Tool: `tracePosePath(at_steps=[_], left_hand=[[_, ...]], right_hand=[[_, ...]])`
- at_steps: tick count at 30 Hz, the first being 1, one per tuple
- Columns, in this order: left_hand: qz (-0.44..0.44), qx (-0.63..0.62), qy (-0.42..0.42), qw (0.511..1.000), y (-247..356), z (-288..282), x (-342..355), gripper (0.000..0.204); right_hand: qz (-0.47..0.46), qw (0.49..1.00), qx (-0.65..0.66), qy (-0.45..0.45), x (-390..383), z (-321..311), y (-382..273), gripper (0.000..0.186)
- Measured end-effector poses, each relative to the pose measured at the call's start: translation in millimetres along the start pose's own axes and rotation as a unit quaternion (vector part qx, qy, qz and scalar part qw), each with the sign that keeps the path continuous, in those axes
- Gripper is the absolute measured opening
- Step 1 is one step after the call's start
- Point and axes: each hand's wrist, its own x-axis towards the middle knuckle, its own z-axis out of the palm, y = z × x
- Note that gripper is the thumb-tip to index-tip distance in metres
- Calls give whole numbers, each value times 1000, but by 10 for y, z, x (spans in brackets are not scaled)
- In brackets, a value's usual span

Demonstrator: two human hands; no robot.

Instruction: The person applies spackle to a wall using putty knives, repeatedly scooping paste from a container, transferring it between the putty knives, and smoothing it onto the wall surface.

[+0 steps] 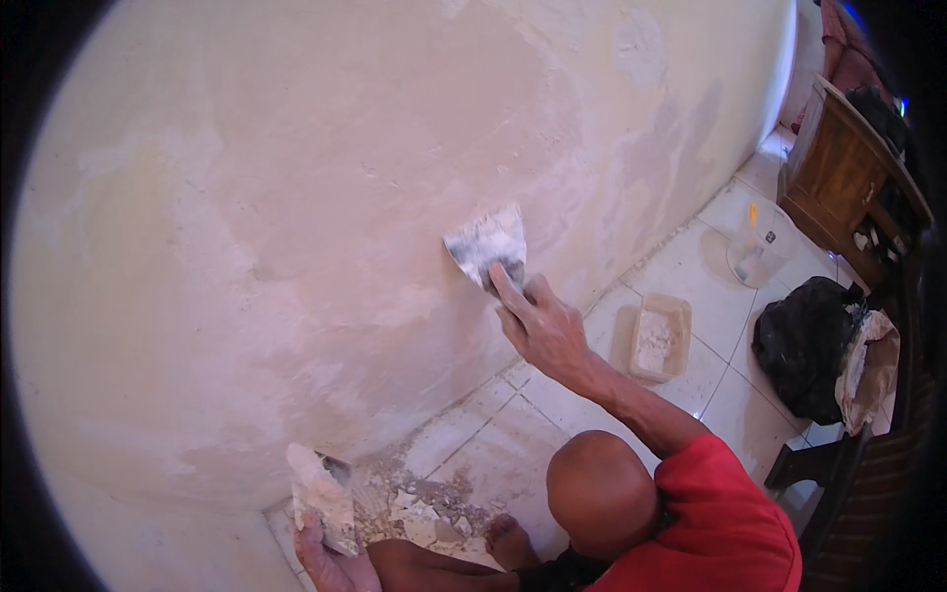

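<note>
My right hand point(548, 333) is closed around a wide putty knife point(490, 240), its index finger stretched along the blade. The blade is smeared with white and grey filler and lies at or very near the wall point(326, 257); whether it touches cannot be told. Pinkish damp-looking patches and pale streaks of filler cover this wall. Low at the left, my left hand point(330, 560) grips a flat plate point(324, 493) coated in pale putty, with a dark patch at its upper corner. Its handle, if it has one, is hidden by the hand.
Crumbled plaster debris point(426, 518) lies along the wall's foot near a bare foot point(508, 541). On the tiled floor stand a tub of white powder point(659, 337), a clear bucket point(760, 252) and a black bag point(809, 335). A wooden cabinet point(838, 168) is beyond; another person point(853, 59) is behind it.
</note>
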Motion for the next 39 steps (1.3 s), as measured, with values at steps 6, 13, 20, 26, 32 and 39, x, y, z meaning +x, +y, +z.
tracePosePath(at_steps=[6, 13, 20, 26, 32, 39], left_hand=[[14, 20, 25, 999, -7, 38, -7, 36], [18, 17, 1, 1000, -57, 33, -5, 37], [0, 12, 4, 1000, -2, -3, -10, 38], [24, -9, -24, 999, -23, 56, -25, 38], [35, 1, -15, 999, -38, -89, 24, 39], [13, 3, -10, 1000, -92, -51, 70, 38]], right_hand=[[55, 995, 44, 73, 318, -465, 356, 56], [51, 993, 50, 97, 420, -314, 306, 55], [69, 997, 23, -4, 29, -535, 197, 58], [-61, 981, -94, 156, 827, -806, 872, 56], [-43, 976, -174, 122, 773, -562, 1320, 55], [177, 979, 38, 92, 553, -884, 821, 49]])
